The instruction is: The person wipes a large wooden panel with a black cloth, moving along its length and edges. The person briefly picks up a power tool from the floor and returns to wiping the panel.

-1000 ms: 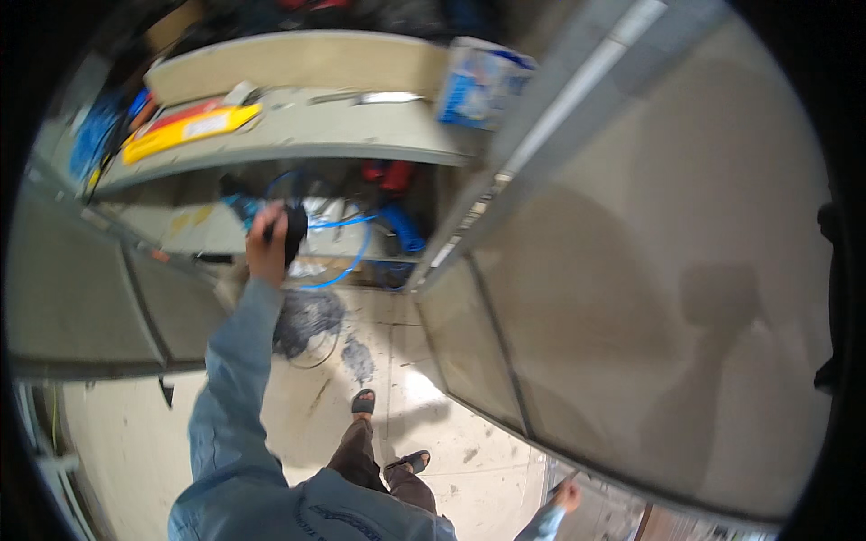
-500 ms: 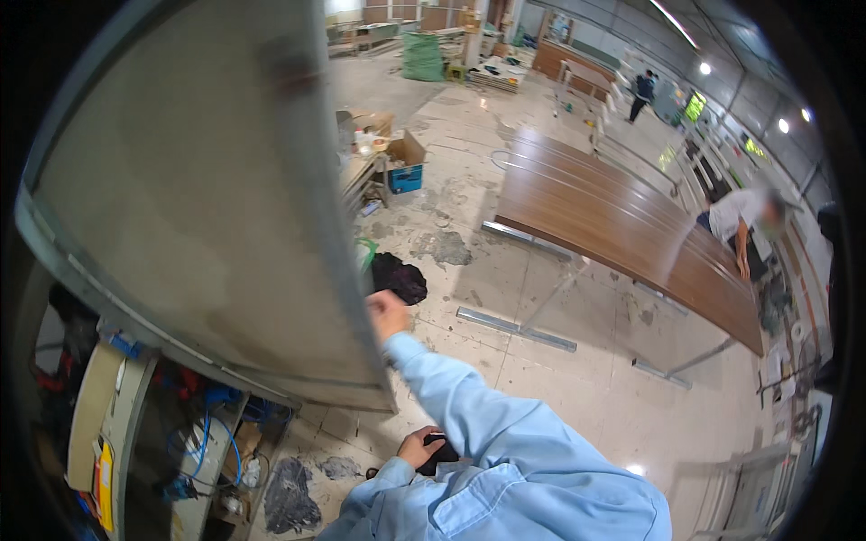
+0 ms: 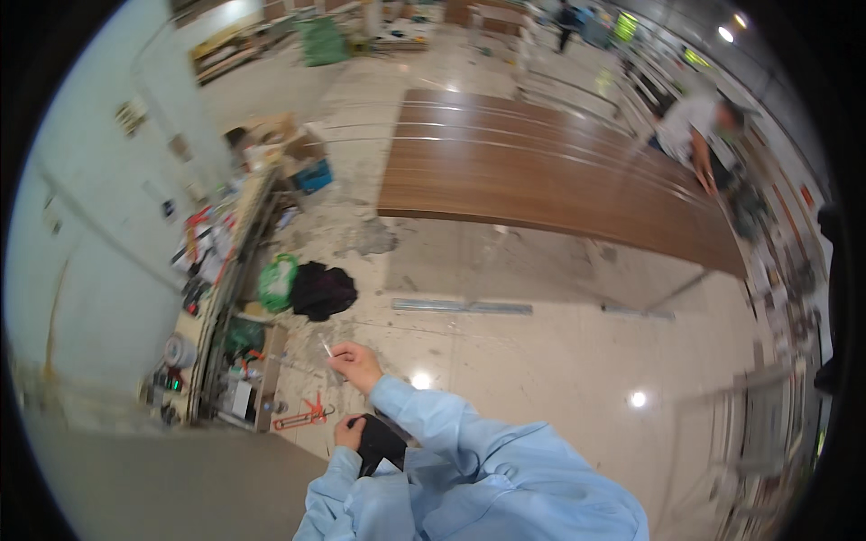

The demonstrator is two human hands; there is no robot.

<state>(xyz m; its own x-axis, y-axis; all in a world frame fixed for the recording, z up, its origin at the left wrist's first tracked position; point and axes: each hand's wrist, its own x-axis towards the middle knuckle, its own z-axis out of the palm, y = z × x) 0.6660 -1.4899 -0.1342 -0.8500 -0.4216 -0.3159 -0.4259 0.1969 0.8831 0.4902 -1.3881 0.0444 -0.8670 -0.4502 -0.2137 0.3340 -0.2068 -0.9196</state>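
Observation:
My right hand (image 3: 357, 364) is stretched out over the floor, thumb and fingers pinched on a thin white stick (image 3: 327, 348); its exact kind is too small to tell. Lower down, close to my body, my left hand (image 3: 349, 433) is closed on a dark black object (image 3: 381, 445), whose kind I cannot make out. An orange caulking gun (image 3: 307, 412) lies on the floor just left of my left hand. Blurred at the lower left is a grey panel (image 3: 225, 487). Beyond my right hand a dark cloth heap (image 3: 322, 290) lies beside a green plastic bag (image 3: 278, 283).
Along the left wall runs a cluttered workbench (image 3: 213, 334) with tape and tools. A long brown board (image 3: 541, 171) rests on metal legs ahead. A person (image 3: 690, 131) leans at its right end. A cardboard box (image 3: 302, 149) stands past the bench.
My right hand has left the tall grey panel's edge, and the thin white stick now shows in it. The panel has dropped to the lower left, uncovering the workbench. The caulking gun has come into view.

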